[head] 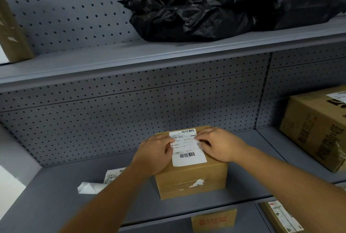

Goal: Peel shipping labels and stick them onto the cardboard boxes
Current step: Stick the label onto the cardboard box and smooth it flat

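A small cardboard box stands on the grey middle shelf. A white shipping label with two barcodes lies flat on its top. My left hand rests on the box's left top edge, fingertips on the label's left side. My right hand lies on the right top edge, fingers pressing the label's right side. Neither hand grips anything. Left of the box lie a curled white backing paper and another printed label sheet, partly hidden by my left forearm.
A large labelled cardboard box sits at the right on the same shelf. Black plastic bags fill the upper shelf, with a brown box at its left. Below, two more boxes show. Perforated grey panels back the shelves.
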Tool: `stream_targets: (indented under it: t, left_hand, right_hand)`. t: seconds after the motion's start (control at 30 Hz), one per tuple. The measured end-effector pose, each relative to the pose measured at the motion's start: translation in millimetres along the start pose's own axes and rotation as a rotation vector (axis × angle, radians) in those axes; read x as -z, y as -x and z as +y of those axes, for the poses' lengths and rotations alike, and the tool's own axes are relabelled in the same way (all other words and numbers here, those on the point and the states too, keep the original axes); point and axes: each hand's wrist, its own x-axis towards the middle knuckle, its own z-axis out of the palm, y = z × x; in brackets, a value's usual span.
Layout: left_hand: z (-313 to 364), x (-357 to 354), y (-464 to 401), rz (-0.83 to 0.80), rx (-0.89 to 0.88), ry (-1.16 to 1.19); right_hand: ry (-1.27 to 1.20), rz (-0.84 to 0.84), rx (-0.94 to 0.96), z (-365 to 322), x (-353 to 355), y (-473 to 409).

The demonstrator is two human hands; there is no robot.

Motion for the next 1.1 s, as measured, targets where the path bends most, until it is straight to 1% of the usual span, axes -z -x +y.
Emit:
stream_targets:
  t: [0.17,0.3,0.37,0.7,0.9,1.0,1.1]
  left_hand:
    - [0.3,-0.2,4.3,0.014,0.004,0.0]
    - [20.5,-5.3,13.7,-0.008,-0.058,0.075]
    - [27.2,-9.0,18.8,-0.006,-0.074,0.08]
    - [7.5,0.7,37.9,0.026,0.015,0.053]
    - [22.3,1.1,38.9,0.035,0.0,0.057]
    - [36.9,-5.0,39.3,0.04,-0.017,0.088]
    - [43.0,-12.0,43.0,0.061,-0.004,0.101]
  right_hand:
    - [0.013,0.047,0.009,-9.7,-1.6,3.5]
    - [-0.008,0.01,0.128,-29.8,-5.9,9.1]
    - [-0.024,-0.005,0.147,-32.6,-8.5,11.6]
    - [0.007,0.038,0.05,-7.9,-6.4,29.4]
    - [0.056,0.104,0.014,-36.1,-11.7,31.2]
    - [0.04,0.136,0.003,-52.8,-17.8,32.8]
    - [0.01,0.147,-0.047,-57.7,-23.9,37.8]
